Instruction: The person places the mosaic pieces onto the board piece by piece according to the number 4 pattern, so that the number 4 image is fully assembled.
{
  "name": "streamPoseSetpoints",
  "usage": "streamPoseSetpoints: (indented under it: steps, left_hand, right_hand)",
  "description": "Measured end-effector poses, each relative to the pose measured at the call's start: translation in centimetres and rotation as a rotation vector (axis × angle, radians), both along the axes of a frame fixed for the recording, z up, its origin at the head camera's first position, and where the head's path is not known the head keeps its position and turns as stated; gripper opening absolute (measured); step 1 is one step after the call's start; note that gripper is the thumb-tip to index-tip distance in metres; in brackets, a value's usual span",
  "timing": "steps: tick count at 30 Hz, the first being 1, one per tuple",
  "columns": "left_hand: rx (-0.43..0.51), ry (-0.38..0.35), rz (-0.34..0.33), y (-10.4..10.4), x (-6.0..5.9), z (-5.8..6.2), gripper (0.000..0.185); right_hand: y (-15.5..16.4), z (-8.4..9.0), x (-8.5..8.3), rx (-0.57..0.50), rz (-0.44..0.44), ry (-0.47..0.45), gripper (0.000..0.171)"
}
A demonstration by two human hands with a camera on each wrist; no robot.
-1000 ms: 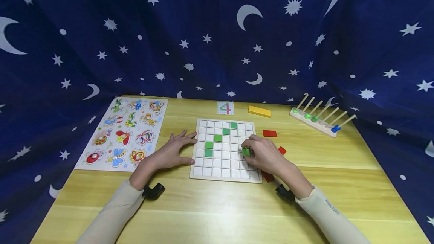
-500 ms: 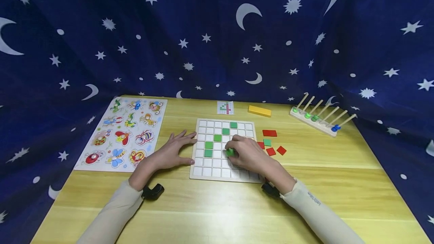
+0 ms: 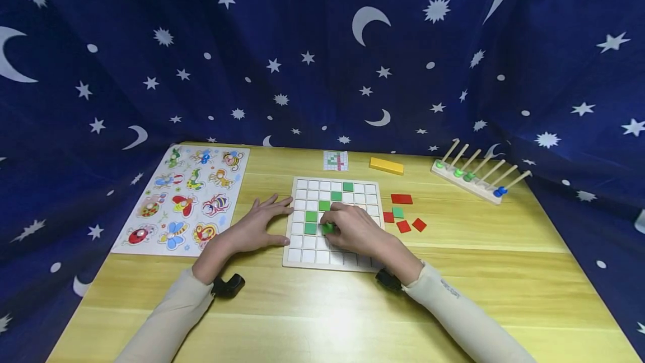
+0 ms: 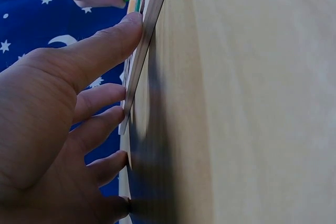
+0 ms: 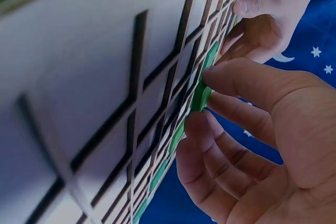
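A white grid board (image 3: 308, 255) with a pale wooden frame lies mid-table, several green square tiles (image 3: 311, 216) forming a diagonal in its cells. Between thumb and fingers, my right hand (image 3: 355, 229) pinches a green tile (image 5: 201, 97) low over the board, just right of the lowest placed green tile (image 3: 309, 228). My left hand (image 3: 254, 225) spreads along the board's left edge; in the left wrist view its thumb (image 4: 113, 43) and some fingers touch the wooden rim. How far the held tile sits into a cell is hidden by the fingers.
Right of the board lie several red tiles (image 3: 401, 199) and a green tile (image 3: 397, 213). Behind it are a small pattern card (image 3: 335, 161) and a yellow block (image 3: 386, 166). An insect puzzle board (image 3: 183, 200) lies left; a peg rack (image 3: 466, 182) stands back right.
Carrying the green tile, my right hand has moved left across the board from its right side to beside the placed tiles. The left hand stays at the board's edge.
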State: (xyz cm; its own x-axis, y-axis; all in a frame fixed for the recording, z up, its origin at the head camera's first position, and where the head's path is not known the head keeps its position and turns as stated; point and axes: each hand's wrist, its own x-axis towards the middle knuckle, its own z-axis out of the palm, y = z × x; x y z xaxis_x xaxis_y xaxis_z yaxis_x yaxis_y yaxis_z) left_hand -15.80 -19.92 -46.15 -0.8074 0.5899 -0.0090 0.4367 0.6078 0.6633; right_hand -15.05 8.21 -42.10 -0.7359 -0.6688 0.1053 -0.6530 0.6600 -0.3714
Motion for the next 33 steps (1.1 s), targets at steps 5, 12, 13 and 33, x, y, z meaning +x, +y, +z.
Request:
streamPoseSetpoints:
  steps: [5,12,13,33]
  left_hand:
    - [-0.010,0.000,-0.001,0.0,-0.1,0.0,0.071]
    - [-0.007,0.000,0.000,0.0,0.0,0.2,0.071]
    - [-0.007,0.000,0.001,0.0,0.0,0.3,0.072]
    - [-0.009,0.001,0.000,0.0,0.1,0.2,0.072]
  right_hand:
    - [-0.6,-0.1,-0.2,0.020,-0.001,-0.027,0.020]
    - [-0.9,-0.1,-0.4,0.030,0.007,-0.024,0.019]
    - [-1.0,-0.1,-0.5,0.032,0.009,-0.018,0.018]
    - [2.1,1.1,1.2,-0.012,-0.062,0.021,0.022]
